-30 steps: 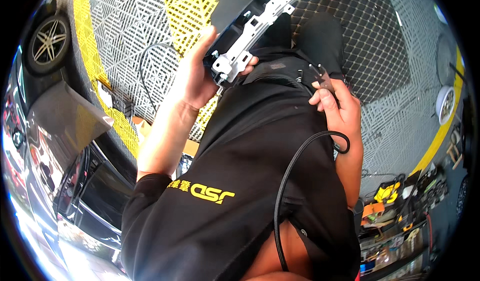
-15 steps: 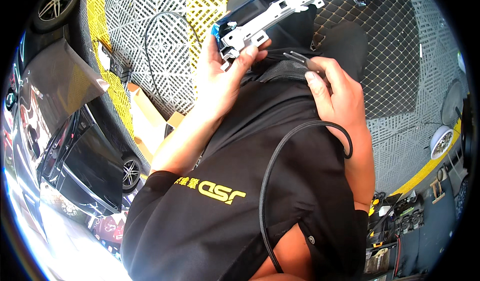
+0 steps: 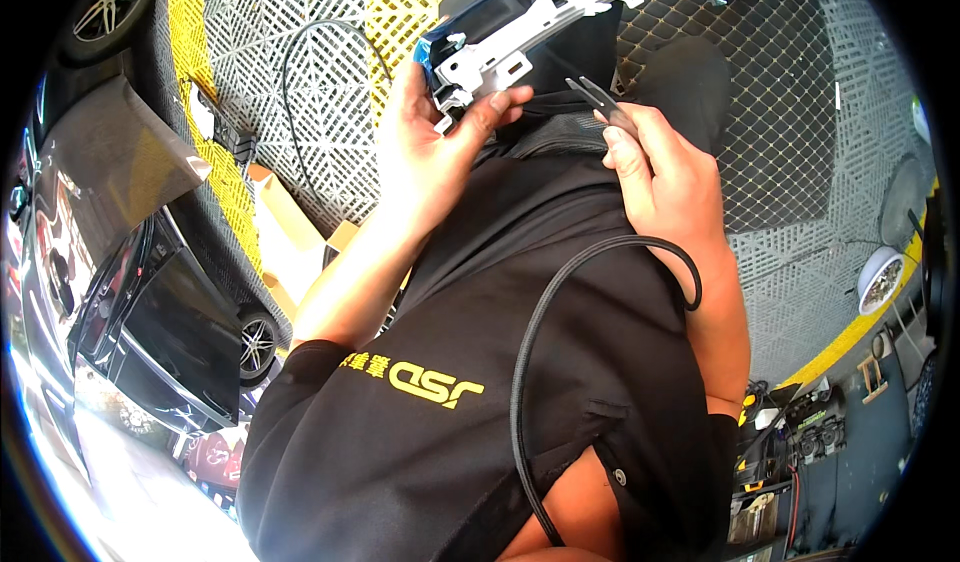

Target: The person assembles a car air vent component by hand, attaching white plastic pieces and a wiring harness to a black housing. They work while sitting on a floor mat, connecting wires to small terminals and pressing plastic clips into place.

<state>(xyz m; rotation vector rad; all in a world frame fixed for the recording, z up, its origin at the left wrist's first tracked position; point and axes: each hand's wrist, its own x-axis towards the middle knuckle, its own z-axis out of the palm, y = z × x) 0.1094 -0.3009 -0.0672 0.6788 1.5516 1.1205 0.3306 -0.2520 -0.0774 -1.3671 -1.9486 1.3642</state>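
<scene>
My left hand (image 3: 432,152) grips the near-left end of a long white plastic bracket (image 3: 540,32), thumb on its upper side and fingers behind. The bracket has square cut-outs and slants up to the right above my lap, with a glossy dark strip (image 3: 495,17) along its far side. A bit of blue film (image 3: 422,54) shows at the left end. In my right hand (image 3: 668,167) is a pair of dark tweezers (image 3: 597,100), pinched between thumb and fingers. Their two tips are apart and point up-left toward the bracket, without touching it.
A black cord (image 3: 520,382) loops over my chest to my right wrist. Dark cars (image 3: 170,322) stand at the left, beside an open cardboard box (image 3: 280,227). A black quilted mat (image 3: 785,112) lies at the right, near a white round bowl (image 3: 882,280) and tools (image 3: 815,432).
The tweezers have risen slightly and shifted left. My left hand and the bracket have moved a little up and left in the picture, still held.
</scene>
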